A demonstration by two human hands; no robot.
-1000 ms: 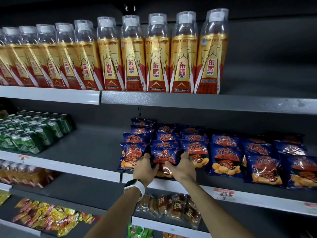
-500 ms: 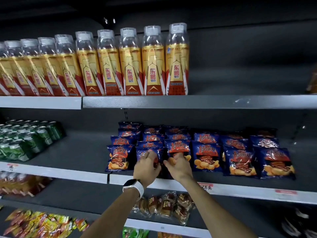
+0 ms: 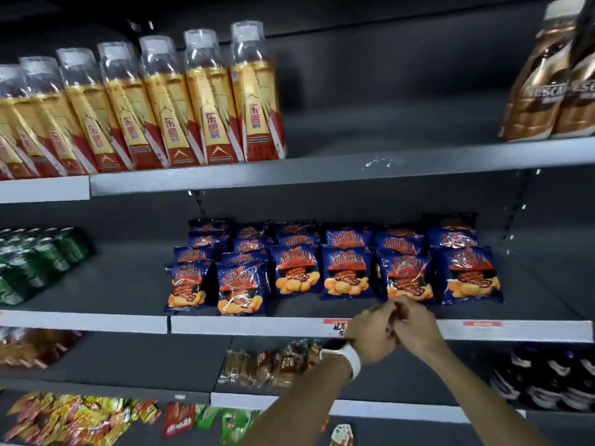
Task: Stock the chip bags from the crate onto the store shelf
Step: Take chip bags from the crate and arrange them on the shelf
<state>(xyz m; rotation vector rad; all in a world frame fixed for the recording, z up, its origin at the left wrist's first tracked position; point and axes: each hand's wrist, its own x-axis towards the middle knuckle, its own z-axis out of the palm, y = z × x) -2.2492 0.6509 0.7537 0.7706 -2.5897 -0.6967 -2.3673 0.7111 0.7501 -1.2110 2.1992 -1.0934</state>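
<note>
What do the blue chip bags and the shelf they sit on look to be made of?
Chip bags: thin glossy plastic film, judging by the bright glare patches and crinkled, puffy faces. Shelf: probably painted metal, matte dark grey, flat and rigid with no sheen; its pale front strip holding price tags looks like smooth plastic or painted metal, which one is unclear.

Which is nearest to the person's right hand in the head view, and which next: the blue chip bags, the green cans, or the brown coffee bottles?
From the right hand:
1. Blue chip bags, directly above the hand on the middle shelf.
2. Brown coffee bottles, top shelf, far right.
3. Green cans, middle shelf, far left.
</note>
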